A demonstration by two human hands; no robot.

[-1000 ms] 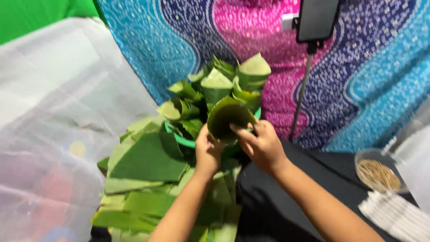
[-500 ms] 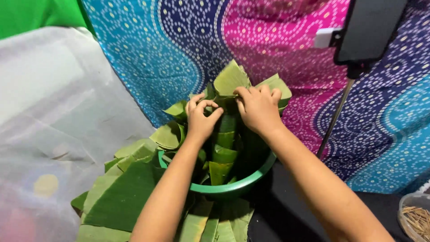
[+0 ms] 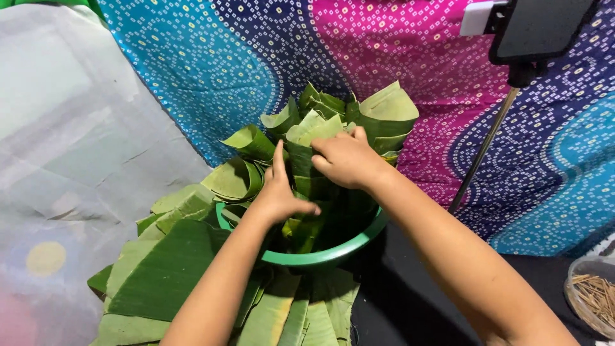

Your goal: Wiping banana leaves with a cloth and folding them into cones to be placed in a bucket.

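Your left hand (image 3: 278, 192) rests with fingers spread open on the folded leaf cones (image 3: 307, 138) in the green basin (image 3: 320, 257); your right hand (image 3: 346, 159) grips one cone just beyond them.

The green basin (image 3: 320, 257) is packed with folded leaf cones (image 3: 384, 112), leaving little free room inside. Flat leaves (image 3: 166, 269) crowd its left and front. A stand pole (image 3: 483, 150) blocks the right side.

Folded green banana-leaf cones (image 3: 333, 128) stand in the round green plastic basin (image 3: 320, 257); flat green banana-leaf sheets (image 3: 160, 269) lie at its eight o'clock.
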